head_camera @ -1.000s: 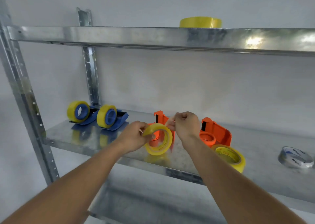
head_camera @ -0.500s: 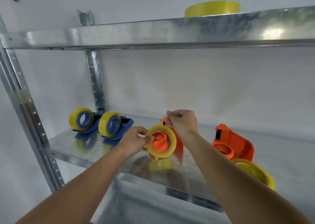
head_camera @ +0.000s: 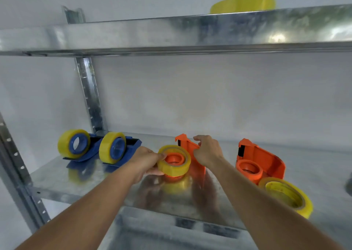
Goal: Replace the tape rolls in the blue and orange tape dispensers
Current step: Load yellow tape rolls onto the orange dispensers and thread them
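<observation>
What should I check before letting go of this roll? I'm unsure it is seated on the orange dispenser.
1. Roll around hub: the tape roll rings the orange hub: ok.
2. Roll pushed fully home: cannot tell.
3. Left hand grips the roll's rim: ok.
4. Right hand holds the left orange dispenser: ok.
5. Tape end threaded to the cutter: cannot tell.
6. Right orange dispenser loaded: not ok; its hub is bare, the spare roll lies beside it.

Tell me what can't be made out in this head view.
- Tape roll on the top shelf: lower part hidden by the shelf lip.
- Dark object: cut off by the right edge.
- Right hand fingertips: hidden behind the orange dispenser.
</observation>
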